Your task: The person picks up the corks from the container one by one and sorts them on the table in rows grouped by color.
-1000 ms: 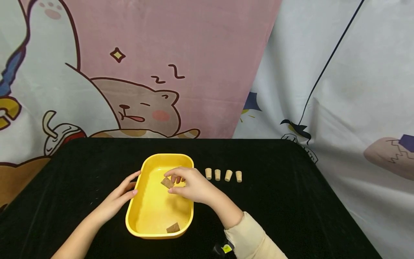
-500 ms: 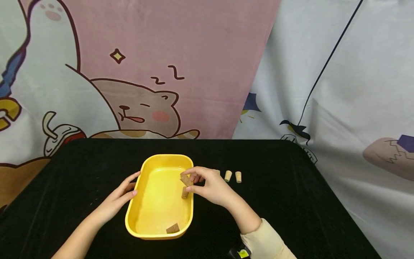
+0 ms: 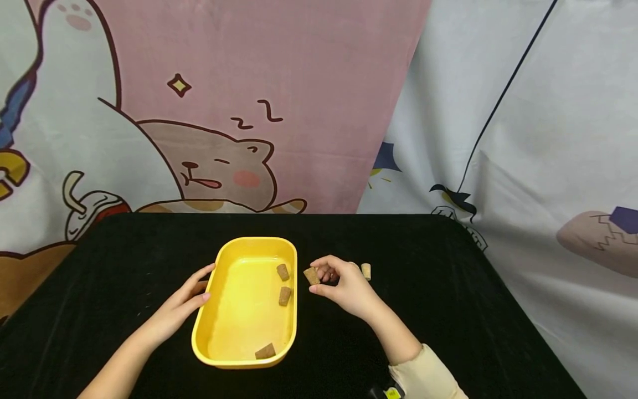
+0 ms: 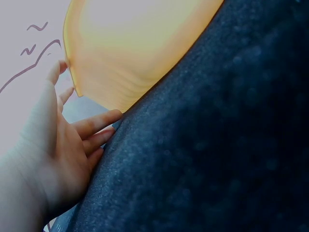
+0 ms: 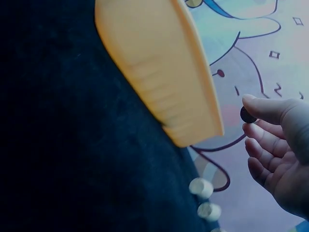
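Observation:
The right hand (image 3: 349, 285) pinches a small brown cork stopper (image 3: 311, 276) between thumb and fingertips, just right of the yellow tray (image 3: 295, 310). From the right wrist view the held stopper (image 5: 248, 115) shows as a dark round end. Three more stoppers lie inside the tray: one (image 3: 282, 271) and a second (image 3: 284, 296) along its right side, and a third (image 3: 265, 351) at the near end. With fairly straight fingers, the left hand (image 3: 181, 302) touches the tray's left side; the left wrist view shows its fingertips (image 4: 116, 114) against the yellow wall.
Pale stoppers stand on the black cloth (image 3: 448, 310) right of the tray; one (image 3: 366, 271) shows plainly, another is mostly behind the right hand. The right wrist view has a pale stopper (image 5: 201, 187) in their row. A printed curtain (image 3: 324, 111) hangs behind.
The right hand has moved right with the pinched stopper, from over the tray to outside its right rim. Two stoppers along the tray's right side are now uncovered. The left hand has stayed put.

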Available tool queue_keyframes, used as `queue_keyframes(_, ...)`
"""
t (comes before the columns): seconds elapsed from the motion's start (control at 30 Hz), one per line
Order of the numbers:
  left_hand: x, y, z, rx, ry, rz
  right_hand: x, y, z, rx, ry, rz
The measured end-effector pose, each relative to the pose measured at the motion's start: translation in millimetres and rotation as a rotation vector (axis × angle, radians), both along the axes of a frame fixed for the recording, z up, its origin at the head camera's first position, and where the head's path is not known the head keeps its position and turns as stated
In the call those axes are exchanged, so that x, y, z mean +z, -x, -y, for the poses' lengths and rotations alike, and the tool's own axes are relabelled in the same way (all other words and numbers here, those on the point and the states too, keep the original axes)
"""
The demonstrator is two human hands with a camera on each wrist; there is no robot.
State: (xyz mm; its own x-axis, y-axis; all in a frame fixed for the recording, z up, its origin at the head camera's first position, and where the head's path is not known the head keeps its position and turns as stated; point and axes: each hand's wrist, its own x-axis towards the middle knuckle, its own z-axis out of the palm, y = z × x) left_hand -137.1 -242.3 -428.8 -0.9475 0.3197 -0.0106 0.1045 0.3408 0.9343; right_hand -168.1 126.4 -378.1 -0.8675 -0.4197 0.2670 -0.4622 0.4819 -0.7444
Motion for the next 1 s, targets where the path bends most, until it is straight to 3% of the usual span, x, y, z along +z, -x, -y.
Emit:
queue_keyframes(0.6, -0.1, -0.2, 0.3, -0.006, -0.004, -0.006, -44.0, 3.3, -12, -0.094, 0.008, 0.143)
queue_keyframes(1.0, -0.4, -0.3, -0.5, 0.004, 0.005, -0.008, -53.2, 3.7, -10, -0.162, -0.003, 0.187)
